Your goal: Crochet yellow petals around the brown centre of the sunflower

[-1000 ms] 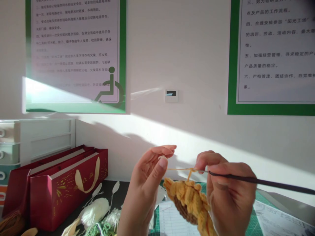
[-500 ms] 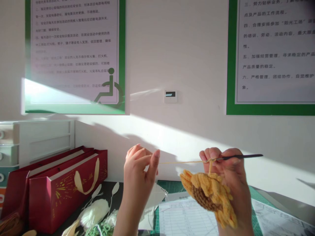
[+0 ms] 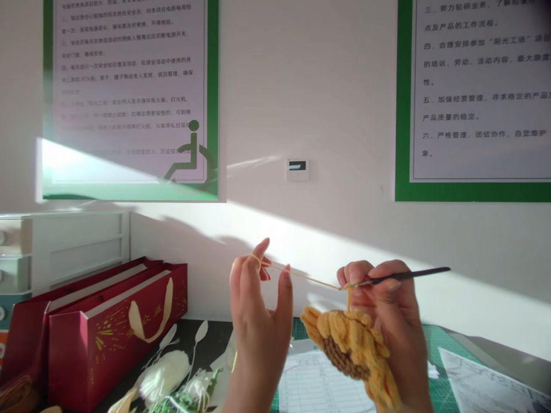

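Note:
My right hand (image 3: 398,304) grips a dark-handled crochet hook (image 3: 419,273), its tip pointing left. From the hook hangs a crocheted flower (image 3: 350,332) with yellow petals and a brown centre, tilted against the palm side of my right hand. A strand of yellow yarn (image 3: 312,277) runs taut from the hook tip to my left hand (image 3: 260,310). There it is looped round a finger, with the index finger raised and the thumb held apart. Both hands are lifted above the table. The lower end of the yarn is mostly hidden behind my left hand.
Two red gift bags (image 3: 116,327) stand at the left beside a white drawer unit (image 3: 81,235). White yarn (image 3: 166,376) and green-and-white strands (image 3: 185,396) lie before them. Papers (image 3: 322,378) rest on a green cutting mat (image 3: 439,344). Behind is a white wall with posters.
My left hand has moved right and turned, its index finger now raised with yarn looped round a finger. My right hand, hook and flower have shifted slightly left.

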`<action>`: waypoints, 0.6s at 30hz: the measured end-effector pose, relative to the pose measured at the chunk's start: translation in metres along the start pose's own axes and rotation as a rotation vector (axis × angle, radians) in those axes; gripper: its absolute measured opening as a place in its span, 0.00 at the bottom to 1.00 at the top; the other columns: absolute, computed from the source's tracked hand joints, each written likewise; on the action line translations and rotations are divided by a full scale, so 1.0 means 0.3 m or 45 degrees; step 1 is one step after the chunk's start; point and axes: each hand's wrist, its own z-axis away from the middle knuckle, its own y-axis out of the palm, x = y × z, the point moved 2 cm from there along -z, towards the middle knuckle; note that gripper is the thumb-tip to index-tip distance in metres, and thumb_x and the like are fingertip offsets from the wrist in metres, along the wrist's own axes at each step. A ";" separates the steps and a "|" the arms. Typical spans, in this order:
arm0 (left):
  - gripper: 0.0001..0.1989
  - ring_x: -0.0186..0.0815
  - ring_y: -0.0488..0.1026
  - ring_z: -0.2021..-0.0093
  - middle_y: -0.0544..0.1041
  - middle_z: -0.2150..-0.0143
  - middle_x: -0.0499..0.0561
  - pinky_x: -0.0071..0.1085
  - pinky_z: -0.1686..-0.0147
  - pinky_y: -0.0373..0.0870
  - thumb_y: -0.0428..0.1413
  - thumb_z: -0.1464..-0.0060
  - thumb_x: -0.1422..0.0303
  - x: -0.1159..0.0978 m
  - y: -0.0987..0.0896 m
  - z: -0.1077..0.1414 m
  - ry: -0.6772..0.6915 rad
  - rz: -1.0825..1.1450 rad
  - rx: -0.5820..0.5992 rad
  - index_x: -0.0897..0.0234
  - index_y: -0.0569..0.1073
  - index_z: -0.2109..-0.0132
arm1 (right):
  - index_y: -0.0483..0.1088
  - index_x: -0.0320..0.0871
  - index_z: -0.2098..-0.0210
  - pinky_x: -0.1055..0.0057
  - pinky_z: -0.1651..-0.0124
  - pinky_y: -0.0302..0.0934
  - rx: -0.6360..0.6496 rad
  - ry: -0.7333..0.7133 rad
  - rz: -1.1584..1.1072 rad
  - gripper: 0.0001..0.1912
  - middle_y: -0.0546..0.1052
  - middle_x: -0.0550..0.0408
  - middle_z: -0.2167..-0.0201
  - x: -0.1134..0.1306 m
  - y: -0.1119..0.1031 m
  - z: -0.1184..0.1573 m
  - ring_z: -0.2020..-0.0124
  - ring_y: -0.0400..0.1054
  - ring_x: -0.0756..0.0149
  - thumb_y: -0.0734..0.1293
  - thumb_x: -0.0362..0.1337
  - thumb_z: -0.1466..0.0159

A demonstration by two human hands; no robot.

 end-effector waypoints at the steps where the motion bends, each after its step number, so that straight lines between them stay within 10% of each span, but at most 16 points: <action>1: 0.07 0.44 0.63 0.60 0.70 0.65 0.50 0.39 0.52 0.61 0.64 0.42 0.74 0.004 -0.005 -0.005 -0.007 -0.008 0.005 0.54 0.82 0.65 | 0.72 0.53 0.61 0.66 0.58 0.60 0.022 -0.015 0.000 0.06 0.74 0.59 0.68 -0.001 -0.002 -0.002 0.63 0.66 0.65 0.67 0.45 0.29; 7: 0.25 0.47 0.68 0.53 0.74 0.65 0.56 0.43 0.49 0.69 0.49 0.36 0.67 -0.008 -0.029 -0.013 -0.484 0.869 0.468 0.58 0.77 0.81 | 0.71 0.52 0.61 0.67 0.59 0.60 0.002 0.022 0.000 0.07 0.74 0.59 0.68 -0.010 0.007 0.010 0.64 0.66 0.66 0.68 0.46 0.30; 11: 0.16 0.50 0.68 0.38 0.78 0.41 0.57 0.49 0.39 0.66 0.54 0.32 0.62 -0.033 -0.004 0.019 -0.533 1.118 0.636 0.49 0.81 0.42 | 0.70 0.51 0.61 0.66 0.59 0.60 -0.021 0.056 0.027 0.08 0.75 0.59 0.66 -0.012 0.029 0.029 0.63 0.69 0.65 0.68 0.46 0.30; 18: 0.46 0.39 0.79 0.60 0.82 0.60 0.51 0.35 0.56 0.76 0.68 0.44 0.75 -0.063 0.046 0.074 -0.790 0.956 0.447 0.45 0.55 0.26 | 0.69 0.51 0.62 0.65 0.62 0.64 0.012 -0.050 0.148 0.06 0.77 0.58 0.64 -0.003 0.058 0.040 0.66 0.71 0.64 0.68 0.44 0.30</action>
